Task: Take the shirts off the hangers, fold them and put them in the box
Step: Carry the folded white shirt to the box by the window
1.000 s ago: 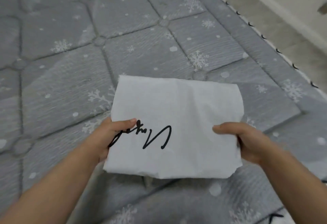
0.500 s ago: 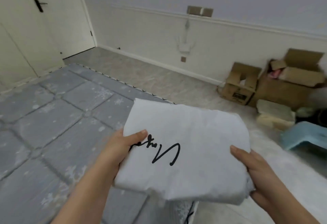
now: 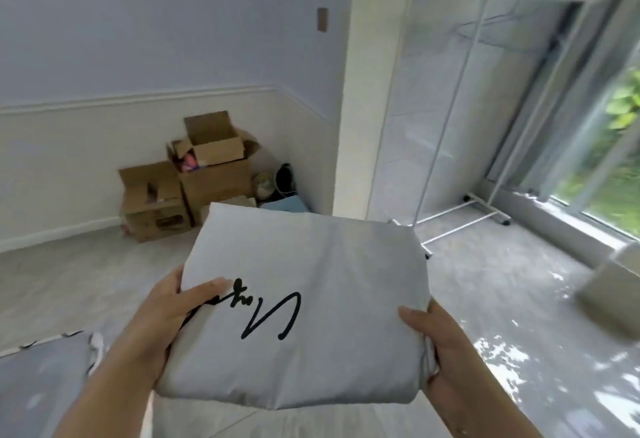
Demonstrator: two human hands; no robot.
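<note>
Folded shirt [image 3: 304, 313] centre-bottom of frame, gripped at both sides: left hand [image 3: 162, 326] thumb on top, fingers beneath; right hand [image 3: 440, 347] curled round right edge. Carry-to-box step, folding apparently done. Cardboard boxes [image 3: 194, 174] upper-left-of-centre by wall, clothes rack [image 3: 485, 98] upper right. Next: pick right box, lower shirt in flat.

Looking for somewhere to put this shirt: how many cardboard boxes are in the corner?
3: a low open box on the left, a bigger box right of it, and a small open box on top of that. More may hide behind the folded shirt.
</note>
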